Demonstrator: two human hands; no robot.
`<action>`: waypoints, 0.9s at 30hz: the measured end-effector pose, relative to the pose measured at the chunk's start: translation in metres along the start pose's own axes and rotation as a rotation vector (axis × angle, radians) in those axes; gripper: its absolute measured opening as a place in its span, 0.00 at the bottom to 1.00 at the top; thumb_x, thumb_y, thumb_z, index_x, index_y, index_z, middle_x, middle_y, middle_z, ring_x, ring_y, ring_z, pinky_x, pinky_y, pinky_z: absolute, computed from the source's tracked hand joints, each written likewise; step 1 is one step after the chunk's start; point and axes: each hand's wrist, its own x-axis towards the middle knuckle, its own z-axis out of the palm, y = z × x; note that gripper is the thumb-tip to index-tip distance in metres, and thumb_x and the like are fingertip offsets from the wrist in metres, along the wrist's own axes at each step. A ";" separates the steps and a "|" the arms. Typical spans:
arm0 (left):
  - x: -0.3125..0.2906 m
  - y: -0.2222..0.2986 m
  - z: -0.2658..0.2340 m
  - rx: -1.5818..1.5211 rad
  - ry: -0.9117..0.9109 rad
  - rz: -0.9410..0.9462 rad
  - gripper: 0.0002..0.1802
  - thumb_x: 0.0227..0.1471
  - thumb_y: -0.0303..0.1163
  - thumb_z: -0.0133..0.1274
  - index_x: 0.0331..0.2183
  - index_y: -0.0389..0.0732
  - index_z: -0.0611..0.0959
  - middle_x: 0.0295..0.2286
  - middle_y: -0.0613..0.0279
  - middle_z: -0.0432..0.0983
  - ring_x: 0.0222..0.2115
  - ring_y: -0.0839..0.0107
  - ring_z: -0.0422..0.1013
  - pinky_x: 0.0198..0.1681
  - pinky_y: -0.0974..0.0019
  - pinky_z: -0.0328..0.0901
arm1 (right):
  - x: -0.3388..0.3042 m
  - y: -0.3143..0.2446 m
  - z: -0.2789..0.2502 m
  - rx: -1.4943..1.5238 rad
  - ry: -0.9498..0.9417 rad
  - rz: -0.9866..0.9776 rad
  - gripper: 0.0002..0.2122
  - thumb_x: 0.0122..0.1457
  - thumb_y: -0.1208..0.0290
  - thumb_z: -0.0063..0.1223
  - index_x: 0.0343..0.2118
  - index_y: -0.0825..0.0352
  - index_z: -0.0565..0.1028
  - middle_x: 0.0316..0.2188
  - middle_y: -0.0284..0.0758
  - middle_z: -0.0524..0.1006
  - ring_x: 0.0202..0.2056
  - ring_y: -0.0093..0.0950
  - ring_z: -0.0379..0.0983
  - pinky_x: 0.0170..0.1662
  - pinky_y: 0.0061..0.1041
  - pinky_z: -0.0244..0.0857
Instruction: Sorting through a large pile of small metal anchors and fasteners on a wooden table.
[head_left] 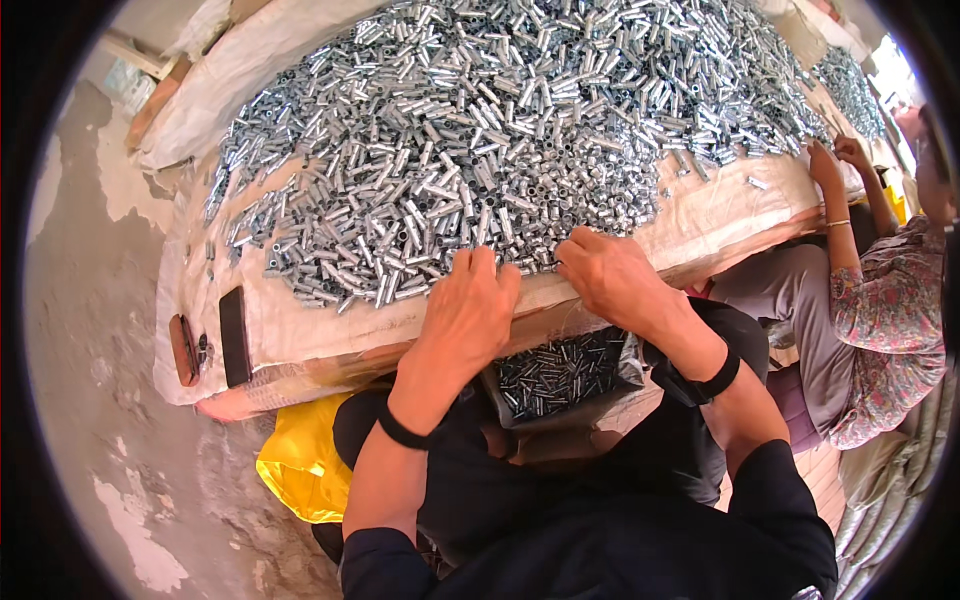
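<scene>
A wide heap of small silvery metal tubes (420,150) covers the cloth-topped table (280,325). Both my hands are at the front edge of this heap, a short gap apart. My left hand (470,310) has its fingers curled down toward the tubes; its back hides the fingertips. On the other side of the gap, my right hand (615,280) is closed too, thumb and fingers drawn together over the table edge. Whatever either hand pinches is hidden or too small to name. Short, ring-like pieces (590,195) lie just beyond my right hand.
Below the table edge, between my legs, sits a container of darker metal pieces (560,380). A black phone (234,337) and a brown case (184,350) lie at the table's left end. A yellow bag (310,460) hangs below. Another person (890,310) works at the right.
</scene>
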 end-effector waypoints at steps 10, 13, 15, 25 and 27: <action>0.019 -0.008 -0.002 0.109 0.008 0.057 0.07 0.49 0.29 0.62 0.32 0.40 0.81 0.31 0.56 0.71 0.36 0.54 0.70 0.36 0.54 0.68 | 0.002 0.011 -0.005 -0.014 -0.012 0.008 0.04 0.51 0.80 0.54 0.30 0.67 0.73 0.30 0.41 0.74 0.33 0.45 0.77 0.33 0.42 0.71; 0.024 -0.001 -0.001 0.148 -0.040 0.028 0.07 0.50 0.29 0.62 0.32 0.40 0.81 0.30 0.56 0.71 0.36 0.53 0.70 0.36 0.53 0.66 | 0.008 0.012 0.001 -0.015 0.014 -0.125 0.04 0.51 0.80 0.55 0.31 0.69 0.74 0.31 0.42 0.75 0.33 0.45 0.79 0.33 0.42 0.72; 0.026 0.002 0.002 0.199 -0.066 -0.009 0.07 0.50 0.28 0.62 0.32 0.39 0.80 0.29 0.54 0.70 0.36 0.52 0.69 0.35 0.52 0.66 | 0.009 0.010 -0.001 -0.053 -0.046 -0.125 0.05 0.50 0.80 0.56 0.31 0.71 0.76 0.32 0.45 0.77 0.33 0.45 0.80 0.34 0.40 0.73; 0.024 0.021 -0.023 0.226 -0.070 0.037 0.06 0.54 0.29 0.59 0.33 0.40 0.78 0.28 0.52 0.73 0.33 0.50 0.71 0.36 0.52 0.67 | -0.004 0.013 0.002 -0.049 -0.044 -0.043 0.03 0.50 0.78 0.56 0.28 0.70 0.79 0.28 0.45 0.79 0.31 0.43 0.81 0.33 0.39 0.75; 0.018 0.023 -0.025 0.076 -0.036 -0.022 0.06 0.54 0.29 0.59 0.33 0.39 0.78 0.28 0.52 0.74 0.32 0.51 0.73 0.35 0.52 0.67 | -0.005 0.012 0.002 -0.058 -0.049 -0.048 0.04 0.51 0.78 0.56 0.29 0.70 0.78 0.29 0.46 0.79 0.31 0.43 0.81 0.33 0.40 0.74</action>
